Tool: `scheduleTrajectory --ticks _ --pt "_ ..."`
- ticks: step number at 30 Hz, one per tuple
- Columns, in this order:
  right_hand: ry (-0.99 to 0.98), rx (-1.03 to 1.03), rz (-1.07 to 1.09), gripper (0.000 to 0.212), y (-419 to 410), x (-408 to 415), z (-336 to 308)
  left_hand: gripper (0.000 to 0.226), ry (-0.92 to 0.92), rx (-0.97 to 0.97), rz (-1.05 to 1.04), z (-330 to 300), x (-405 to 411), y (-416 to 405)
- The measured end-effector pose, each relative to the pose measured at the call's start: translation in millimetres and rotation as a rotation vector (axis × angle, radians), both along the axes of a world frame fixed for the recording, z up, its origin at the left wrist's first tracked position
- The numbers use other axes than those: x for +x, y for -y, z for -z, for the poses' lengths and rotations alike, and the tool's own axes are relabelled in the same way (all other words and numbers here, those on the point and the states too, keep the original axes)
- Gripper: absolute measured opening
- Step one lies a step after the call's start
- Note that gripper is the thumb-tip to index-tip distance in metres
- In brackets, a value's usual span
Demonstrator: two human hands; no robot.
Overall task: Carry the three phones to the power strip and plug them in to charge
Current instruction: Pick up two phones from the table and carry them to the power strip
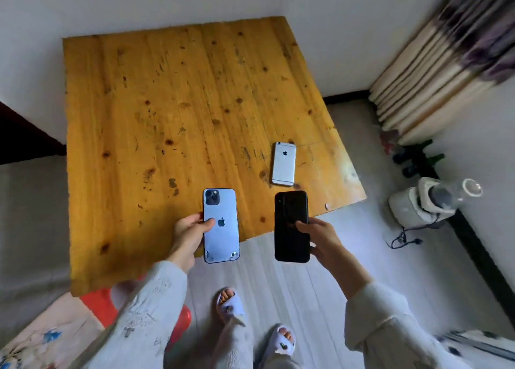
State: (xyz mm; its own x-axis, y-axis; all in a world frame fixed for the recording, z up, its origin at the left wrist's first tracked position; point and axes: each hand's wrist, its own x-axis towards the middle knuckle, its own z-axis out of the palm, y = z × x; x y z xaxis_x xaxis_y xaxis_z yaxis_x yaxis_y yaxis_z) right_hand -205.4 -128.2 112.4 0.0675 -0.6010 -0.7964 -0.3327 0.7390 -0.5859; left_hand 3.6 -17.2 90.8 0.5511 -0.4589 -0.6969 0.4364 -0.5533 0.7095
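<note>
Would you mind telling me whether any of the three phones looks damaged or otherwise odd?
Yes: the blue phone, gripped in the left hand, has cracked, chipped glass at both bottom corners of its back. The black phone and the silver phone show no visible damage.
</note>
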Motion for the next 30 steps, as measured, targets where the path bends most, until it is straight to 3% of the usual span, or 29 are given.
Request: scheduleTrajectory --ticks 5,11,20,25,30 --pt "0.138 -0.127 0.206 0.014 -16.5 -102.6 -49.3 0.022 -0.017 -0.131 0.178 -45.6 -85.8 37.0" --pt "0.217 -0.315 0.487 0.006 -77.0 -264.7 -98.1 0.023 -0.092 -0.279 0.534 -91.8 -252.9 43.5" --pt "0.096 -0.526 1.015 0.014 -258.4 -537.4 -139.0 0.019 -0.115 -0.464 1.185 -146.3 -563.9 -6.8" --pt "0.037 -0.632 1.389 0.021 -373.9 -646.8 -154.1 0.017 -0.193 -0.521 1.549 -172.2 -734.4 -67.3" --pt "-0.065 -0.716 1.727 0.009 -481.2 -733.7 -156.7 0.016 -0.321 -0.500 1.851 -179.5 -879.6 -150.5"
